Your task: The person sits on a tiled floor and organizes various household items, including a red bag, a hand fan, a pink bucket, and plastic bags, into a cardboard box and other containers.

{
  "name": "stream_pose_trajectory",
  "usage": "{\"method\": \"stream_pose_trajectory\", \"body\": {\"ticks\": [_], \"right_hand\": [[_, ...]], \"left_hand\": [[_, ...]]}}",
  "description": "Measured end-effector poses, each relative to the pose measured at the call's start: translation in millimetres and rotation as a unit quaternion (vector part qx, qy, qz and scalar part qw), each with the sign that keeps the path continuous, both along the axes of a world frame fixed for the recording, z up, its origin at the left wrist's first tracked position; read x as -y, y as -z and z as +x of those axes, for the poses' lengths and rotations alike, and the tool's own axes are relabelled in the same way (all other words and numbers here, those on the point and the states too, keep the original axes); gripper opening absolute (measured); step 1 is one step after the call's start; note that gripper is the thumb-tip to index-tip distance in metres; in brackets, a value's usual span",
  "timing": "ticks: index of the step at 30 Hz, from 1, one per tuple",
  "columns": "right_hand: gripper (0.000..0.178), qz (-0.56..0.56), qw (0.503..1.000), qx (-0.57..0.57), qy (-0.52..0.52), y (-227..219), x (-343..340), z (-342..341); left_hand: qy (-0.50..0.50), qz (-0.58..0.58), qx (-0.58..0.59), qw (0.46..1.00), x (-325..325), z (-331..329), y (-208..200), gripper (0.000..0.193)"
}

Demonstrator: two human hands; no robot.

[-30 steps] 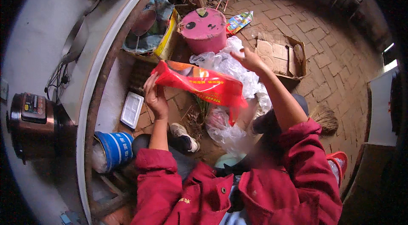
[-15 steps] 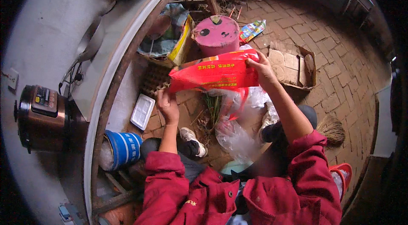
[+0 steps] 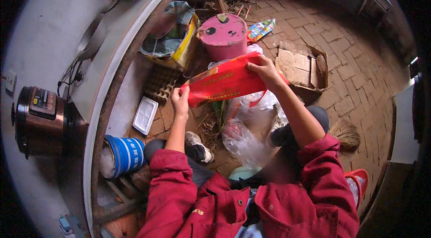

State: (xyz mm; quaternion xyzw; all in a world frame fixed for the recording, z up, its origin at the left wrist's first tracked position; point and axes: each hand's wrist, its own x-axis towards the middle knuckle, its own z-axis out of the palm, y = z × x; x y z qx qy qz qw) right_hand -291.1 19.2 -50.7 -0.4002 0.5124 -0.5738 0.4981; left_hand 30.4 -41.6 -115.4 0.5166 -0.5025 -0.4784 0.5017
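Observation:
A red plastic bag [image 3: 224,81] with yellow print is stretched out between my two hands, in front of my knees. My left hand [image 3: 180,101] pinches its lower left corner. My right hand [image 3: 266,71] grips the upper right end, thumb on the near face. Below the bag, a bunch of green stalks [image 3: 219,111] and clear plastic bags [image 3: 244,137] lie on the floor between my feet, partly hidden by the red bag.
A pink round stool [image 3: 223,36] stands beyond the bag, beside a yellow box [image 3: 186,49] and egg trays [image 3: 161,83]. To the left are a white tray [image 3: 145,115], a blue bucket [image 3: 128,155] and a rice cooker [image 3: 40,121]. To the right lie a cardboard box [image 3: 301,67] and a broom [image 3: 345,135].
The red bag is pulled flatter and tilts more, its right end higher. My left hand has moved slightly up, its fingers now showing at the bag's corner. The whole view has shifted a little.

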Motion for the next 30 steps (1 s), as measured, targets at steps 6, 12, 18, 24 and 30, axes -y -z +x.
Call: {"method": "stream_pose_trajectory", "body": {"ticks": [6, 12, 18, 24, 30], "right_hand": [[0.044, -0.068, 0.997, -0.003, 0.034, -11, 9, -24], [0.077, -0.069, 0.953, -0.271, -0.113, 8, 4, -17], [0.025, -0.151, 0.964, -0.171, -0.135, 0, 0, 11], [0.033, 0.020, 0.974, -0.221, -0.041, 4, 1, 20], [0.031, 0.159, 0.987, -0.021, -0.009, 30, 4, -8]], "left_hand": [[-0.116, 0.066, -0.124, 0.983, 10, 23, 12, 0.017], [-0.061, 0.134, -0.257, 0.955, 13, 32, 12, 0.020], [-0.059, 0.140, -0.168, 0.974, 0, 17, 9, 0.026], [-0.142, 0.013, -0.044, 0.989, 18, 27, 35, 0.019], [-0.064, 0.167, -0.138, 0.974, 6, 8, 11, 0.025]]}}
